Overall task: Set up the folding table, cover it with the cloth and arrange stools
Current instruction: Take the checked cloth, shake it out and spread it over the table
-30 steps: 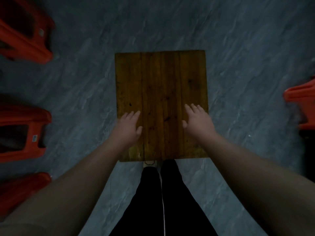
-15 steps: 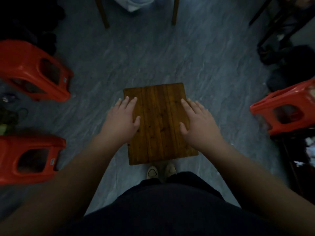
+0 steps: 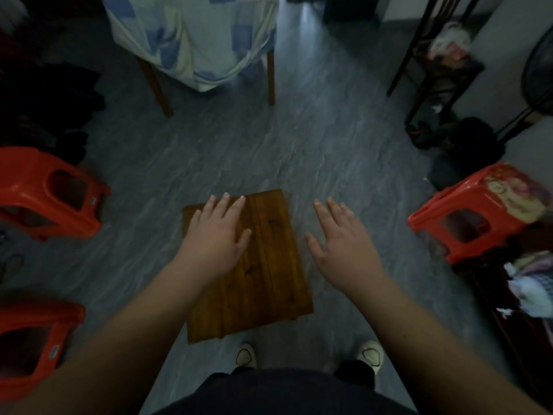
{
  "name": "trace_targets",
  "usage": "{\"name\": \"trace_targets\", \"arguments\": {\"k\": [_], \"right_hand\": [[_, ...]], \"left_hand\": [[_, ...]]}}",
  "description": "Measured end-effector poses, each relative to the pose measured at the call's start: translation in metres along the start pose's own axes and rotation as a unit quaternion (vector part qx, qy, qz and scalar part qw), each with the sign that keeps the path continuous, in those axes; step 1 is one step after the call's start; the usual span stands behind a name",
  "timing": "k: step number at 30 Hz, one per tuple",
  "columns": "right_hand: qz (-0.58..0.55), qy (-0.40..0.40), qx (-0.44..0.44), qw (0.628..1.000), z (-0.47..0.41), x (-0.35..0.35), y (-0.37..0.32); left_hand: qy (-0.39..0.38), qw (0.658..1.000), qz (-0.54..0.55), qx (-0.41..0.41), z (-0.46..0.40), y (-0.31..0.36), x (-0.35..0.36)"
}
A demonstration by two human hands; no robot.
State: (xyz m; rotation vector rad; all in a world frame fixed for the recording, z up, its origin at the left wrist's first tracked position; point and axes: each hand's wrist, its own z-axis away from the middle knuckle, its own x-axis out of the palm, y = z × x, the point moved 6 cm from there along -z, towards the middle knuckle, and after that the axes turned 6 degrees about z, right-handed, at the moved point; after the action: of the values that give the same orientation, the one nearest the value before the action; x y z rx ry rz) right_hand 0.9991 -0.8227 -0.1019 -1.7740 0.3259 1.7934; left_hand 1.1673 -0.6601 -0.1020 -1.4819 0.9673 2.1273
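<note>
A small brown wooden folding table (image 3: 266, 283) stands on the grey floor right in front of my feet. My left hand (image 3: 215, 238) hovers over its far left part with fingers straight and spread. To the right of the tabletop, over the floor, my right hand (image 3: 338, 244) is spread open and holds nothing. A blue, white and yellow checked cloth (image 3: 191, 34) is draped over a piece of wooden furniture at the top. Red plastic stools lie on their sides: two at the left (image 3: 45, 193) (image 3: 33, 339) and one at the right (image 3: 466, 214).
A dark metal rack (image 3: 437, 64) with bundles stands at the top right, with a black bag (image 3: 469, 145) below it. Dark clothes are piled at the upper left (image 3: 51, 103). More cloth items sit at the right edge (image 3: 532, 283). My shoes (image 3: 369, 354) are just behind the table.
The view has risen and tilted forward, so the table looks smaller and the cloth has come into view. Both hands have lifted off the tabletop; the right one has moved off to its right side.
</note>
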Motion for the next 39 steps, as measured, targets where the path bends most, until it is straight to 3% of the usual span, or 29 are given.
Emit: {"name": "trace_targets", "arguments": {"k": [11,17,27,39], "right_hand": [[0.057,0.012,0.066,0.996,0.031,-0.092,0.278],[0.045,0.033,0.093,0.994,0.018,-0.125,0.363],[0.047,0.024,0.034,0.998,-0.110,-0.145,0.374],[0.021,0.024,-0.015,0.999,-0.403,-0.165,0.325]], "left_hand": [[0.008,0.997,0.012,0.079,-0.068,0.286,0.061],[0.013,0.993,0.013,0.113,-0.104,0.378,0.070],[0.017,0.998,0.017,0.056,-0.205,0.378,0.056],[0.044,0.998,0.041,-0.004,-0.449,0.284,-0.038]]}}
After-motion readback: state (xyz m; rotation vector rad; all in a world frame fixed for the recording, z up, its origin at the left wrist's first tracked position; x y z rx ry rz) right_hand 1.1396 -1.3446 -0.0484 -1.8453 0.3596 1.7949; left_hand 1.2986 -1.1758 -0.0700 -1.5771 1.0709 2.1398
